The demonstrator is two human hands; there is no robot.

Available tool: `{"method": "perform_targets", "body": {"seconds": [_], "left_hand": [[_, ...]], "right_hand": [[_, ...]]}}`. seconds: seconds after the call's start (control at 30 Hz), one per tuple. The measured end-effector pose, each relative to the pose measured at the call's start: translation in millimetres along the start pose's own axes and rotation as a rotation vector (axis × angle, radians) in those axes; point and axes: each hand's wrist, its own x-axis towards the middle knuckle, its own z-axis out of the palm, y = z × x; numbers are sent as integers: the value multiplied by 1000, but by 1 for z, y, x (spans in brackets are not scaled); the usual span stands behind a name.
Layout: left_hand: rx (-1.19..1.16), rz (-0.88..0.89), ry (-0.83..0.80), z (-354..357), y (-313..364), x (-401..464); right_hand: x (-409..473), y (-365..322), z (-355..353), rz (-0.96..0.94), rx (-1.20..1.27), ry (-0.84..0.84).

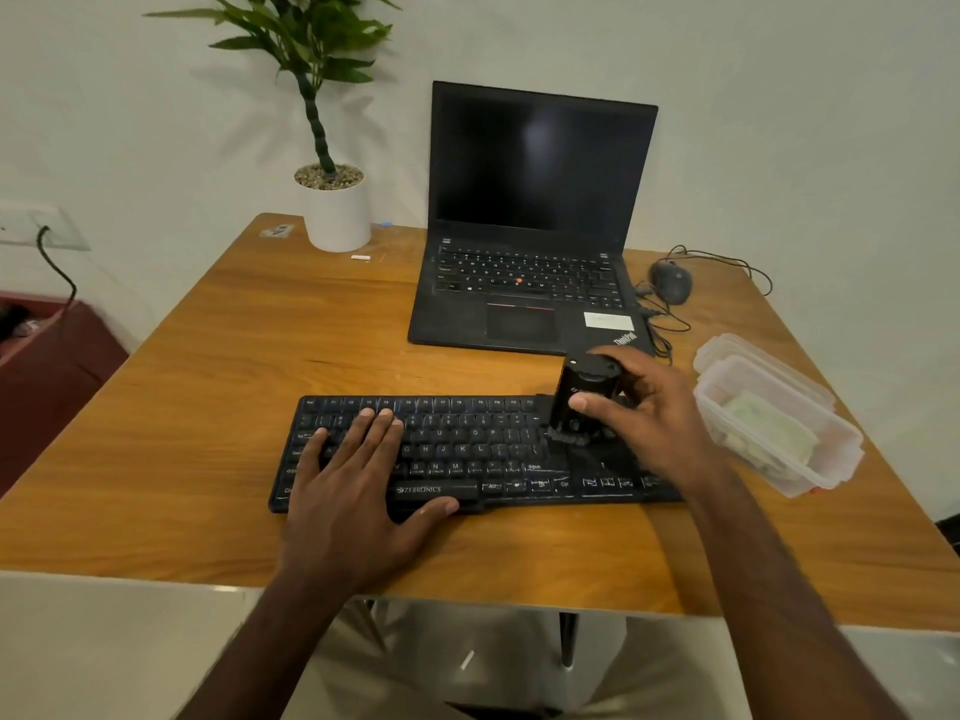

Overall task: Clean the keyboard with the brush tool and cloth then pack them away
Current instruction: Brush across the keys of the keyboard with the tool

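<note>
A black keyboard (467, 449) lies across the wooden table (234, 366) in front of me. My left hand (358, 491) rests flat on its left half, fingers spread over the keys, thumb by the space bar. My right hand (644, 413) grips a black brush tool (582, 397) held upright, its bristles down on the keys at the keyboard's right part. A pale green cloth (769, 428) lies folded inside a clear plastic container (810, 475) to the right of the keyboard.
An open black laptop (530, 226) stands behind the keyboard. A wired mouse (671, 282) and its cable lie at the back right. A white potted plant (335, 210) stands at the back left. The container's lid (727, 350) sits behind it.
</note>
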Motion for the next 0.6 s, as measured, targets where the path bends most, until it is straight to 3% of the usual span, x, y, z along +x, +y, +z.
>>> {"method": "perform_targets", "body": {"seconds": [0.2, 0.4, 0.6], "left_hand": [[-2, -2, -8, 0, -1, -1], [5, -11, -16, -1, 0, 1], [3, -6, -4, 0, 0, 1]], "right_hand": [[-4, 5, 17, -1, -45, -88], [5, 6, 2, 4, -46, 61], [1, 0, 41, -12, -40, -57]]}}
